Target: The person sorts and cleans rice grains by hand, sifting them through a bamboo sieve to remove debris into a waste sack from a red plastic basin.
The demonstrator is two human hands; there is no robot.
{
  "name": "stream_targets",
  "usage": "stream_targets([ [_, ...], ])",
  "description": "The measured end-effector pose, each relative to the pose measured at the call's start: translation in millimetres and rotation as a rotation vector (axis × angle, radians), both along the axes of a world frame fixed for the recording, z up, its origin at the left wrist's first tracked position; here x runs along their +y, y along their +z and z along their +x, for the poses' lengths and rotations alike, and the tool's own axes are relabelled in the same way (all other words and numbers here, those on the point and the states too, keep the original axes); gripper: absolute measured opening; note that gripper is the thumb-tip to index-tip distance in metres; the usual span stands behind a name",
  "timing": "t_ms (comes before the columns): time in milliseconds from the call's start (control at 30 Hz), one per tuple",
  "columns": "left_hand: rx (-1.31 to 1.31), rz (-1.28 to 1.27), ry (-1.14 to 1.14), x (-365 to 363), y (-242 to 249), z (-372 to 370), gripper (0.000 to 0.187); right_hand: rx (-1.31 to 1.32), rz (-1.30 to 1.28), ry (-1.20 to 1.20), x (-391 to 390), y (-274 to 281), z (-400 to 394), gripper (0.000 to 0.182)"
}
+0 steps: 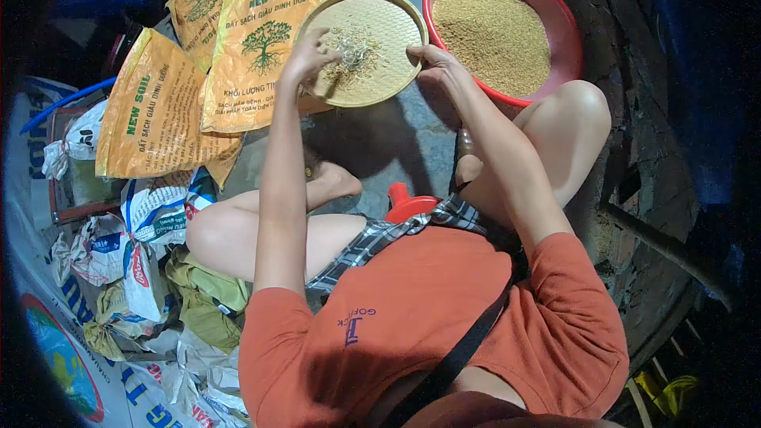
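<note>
A round woven tray (396, 24) is held up in front of me, tilted a little, with a small heap of grain and pale chaff (357, 55) on its left half. My right hand (434, 62) grips the tray's right rim, thumb on top. Over the left side of the tray is my left hand (311, 57), fingers apart and bent beside the chaff; nothing shows in its grasp. Close to the right of the tray stands a red basin (567, 47) filled with golden grain (491, 40).
Orange printed sacks (261, 40) lie left of the tray. Tied white bags (143, 269) and olive bags (210, 309) fill the left side. A red plastic object (408, 204) sits between my legs. A stick (666, 246) lies at the right.
</note>
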State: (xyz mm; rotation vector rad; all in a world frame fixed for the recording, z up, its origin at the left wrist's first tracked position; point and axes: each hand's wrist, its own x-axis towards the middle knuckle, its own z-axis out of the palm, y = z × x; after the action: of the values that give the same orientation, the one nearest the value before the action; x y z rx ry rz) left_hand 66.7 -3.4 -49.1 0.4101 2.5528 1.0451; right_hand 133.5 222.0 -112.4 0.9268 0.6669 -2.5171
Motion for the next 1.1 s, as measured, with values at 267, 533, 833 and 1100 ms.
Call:
stream_targets([
  [267, 0.256, -0.055, -0.097, 26, -5, 8, 0.024, -0.010, 0.026, 0.045, 3, -8, -3, 0.023],
  [533, 0.242, 0.108, 0.060, -15, 3, -23, 0.051, -0.017, 0.032, -0.003, -2, -9, 1, 0.023],
  [833, -0.669, 0.867, 0.486, -52, -82, -23, 0.041, 0.142, -0.028, -0.107, -5, -9, -5, 0.024],
  [1100, -0.281, 1.175, 0.857, -73, -104, -57, 0.038, -0.025, 0.206, -0.101, 1, -5, -6, 0.033],
])
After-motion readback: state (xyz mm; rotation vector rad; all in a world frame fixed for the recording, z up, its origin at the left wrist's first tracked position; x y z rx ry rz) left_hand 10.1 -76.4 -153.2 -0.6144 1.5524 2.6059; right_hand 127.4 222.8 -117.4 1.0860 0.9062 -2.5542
